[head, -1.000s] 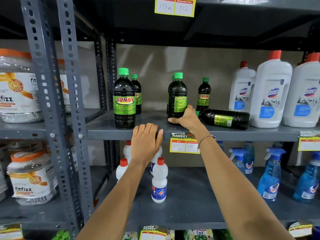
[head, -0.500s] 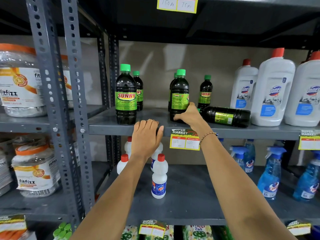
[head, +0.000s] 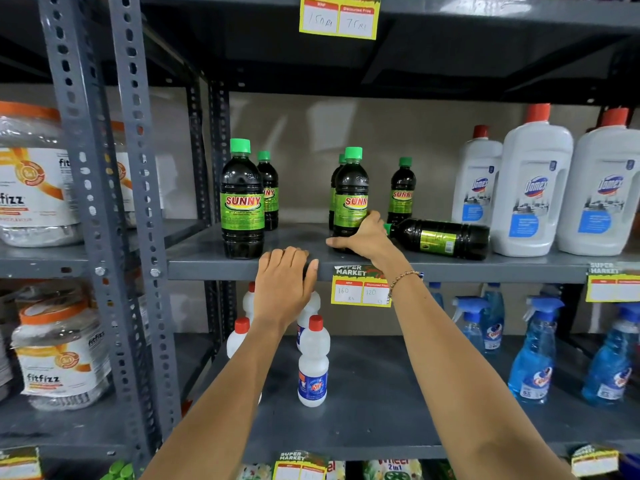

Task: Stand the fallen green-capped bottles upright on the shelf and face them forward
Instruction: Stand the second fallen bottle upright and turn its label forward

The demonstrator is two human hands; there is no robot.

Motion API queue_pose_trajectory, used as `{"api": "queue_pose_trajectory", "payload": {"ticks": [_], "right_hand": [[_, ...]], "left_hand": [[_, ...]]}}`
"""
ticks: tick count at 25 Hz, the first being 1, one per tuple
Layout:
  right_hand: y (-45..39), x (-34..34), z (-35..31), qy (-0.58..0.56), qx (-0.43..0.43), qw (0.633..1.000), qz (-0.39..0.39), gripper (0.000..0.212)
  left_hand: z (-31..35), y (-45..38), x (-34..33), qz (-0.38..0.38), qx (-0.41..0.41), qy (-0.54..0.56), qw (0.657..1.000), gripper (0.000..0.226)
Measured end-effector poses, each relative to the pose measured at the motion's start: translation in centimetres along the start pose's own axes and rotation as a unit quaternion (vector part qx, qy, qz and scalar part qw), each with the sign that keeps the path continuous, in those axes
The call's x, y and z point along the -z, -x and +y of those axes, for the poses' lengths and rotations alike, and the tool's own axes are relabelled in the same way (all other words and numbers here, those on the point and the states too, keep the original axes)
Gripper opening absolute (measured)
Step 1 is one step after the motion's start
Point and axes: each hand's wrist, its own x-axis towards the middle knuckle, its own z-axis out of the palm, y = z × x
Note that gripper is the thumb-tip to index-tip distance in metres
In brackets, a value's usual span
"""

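Several dark green-capped SUNNY bottles stand on the grey middle shelf (head: 207,258). My right hand (head: 365,235) grips the base of an upright one (head: 351,195), whose label now faces forward. Just right of that hand one bottle (head: 441,237) lies on its side, cap toward the hand. At the left another upright bottle (head: 242,202) shows its label to the front, with one more (head: 269,192) behind it. A further upright bottle (head: 401,190) stands at the back. My left hand (head: 285,282) rests flat on the shelf's front edge, holding nothing.
Large white Domex bottles (head: 531,188) stand right of the fallen bottle. Small white red-capped bottles (head: 313,362) and blue spray bottles (head: 535,348) fill the shelf below. Perforated steel uprights (head: 117,202) and fitfizz jars (head: 31,178) are at the left. A price tag (head: 360,289) hangs on the edge.
My right hand has turned the upright bottle so that its SUNNY label has come round to the front. The left hand has stayed on the shelf edge.
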Motion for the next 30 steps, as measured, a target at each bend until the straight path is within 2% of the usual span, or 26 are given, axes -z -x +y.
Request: {"api": "queue_pose_trajectory", "payload": {"ticks": [3, 7, 11, 13, 14, 16, 17, 19, 20, 21, 24, 30], "right_hand": [[-0.1, 0.1, 0.3, -0.064, -0.010, 0.997, -0.033, 0.078], [-0.1, 0.1, 0.7, -0.040, 0.015, 0.999, 0.002, 0.079], [-0.5, 0.3, 0.8, -0.067, 0.008, 0.997, -0.040, 0.089], [-0.8, 1.4, 1.0, -0.092, -0.003, 0.991, -0.096, 0.090], [-0.6, 2.1, 1.1, -0.111, -0.011, 0.986, -0.121, 0.080], [0.0, 3.5, 1.2, -0.130, -0.027, 0.981, -0.139, 0.068], [0.1, 3.8, 1.4, -0.132, -0.028, 0.982, -0.129, 0.070], [0.1, 3.8, 1.5, -0.135, -0.025, 0.986, -0.099, 0.071], [-0.1, 3.7, 1.6, -0.136, -0.020, 0.986, -0.090, 0.069], [-0.4, 3.5, 1.8, -0.138, -0.017, 0.986, -0.087, 0.065], [-0.5, 3.4, 2.0, -0.171, -0.016, 0.980, -0.097, 0.049], [0.1, 3.7, 2.0, -0.165, -0.004, 0.981, -0.099, 0.049]], "left_hand": [[0.1, 0.0, -0.1, -0.002, -0.003, -0.003, 1.000, 0.040], [0.0, 0.1, -0.1, 0.005, -0.008, -0.002, 1.000, 0.041], [0.5, -0.3, 0.2, -0.006, 0.007, -0.024, 1.000, 0.043], [1.3, -1.6, 0.9, -0.022, 0.033, -0.040, 0.998, 0.050], [1.7, -2.7, 1.4, -0.043, 0.051, -0.033, 0.997, 0.052], [2.4, -5.6, 1.9, -0.117, 0.084, 0.050, 0.988, 0.049], [2.5, -7.1, 1.5, -0.174, 0.099, 0.127, 0.971, 0.048], [2.7, -9.5, 0.9, -0.311, 0.150, 0.281, 0.895, 0.067], [2.7, -10.0, 0.3, -0.344, 0.177, 0.331, 0.861, 0.071], [2.7, -10.2, -0.3, -0.348, 0.193, 0.360, 0.844, 0.065], [3.0, -9.8, -1.0, -0.308, 0.212, 0.388, 0.842, 0.042], [3.6, -9.3, 0.6, -0.283, 0.210, 0.389, 0.851, 0.045]]}}
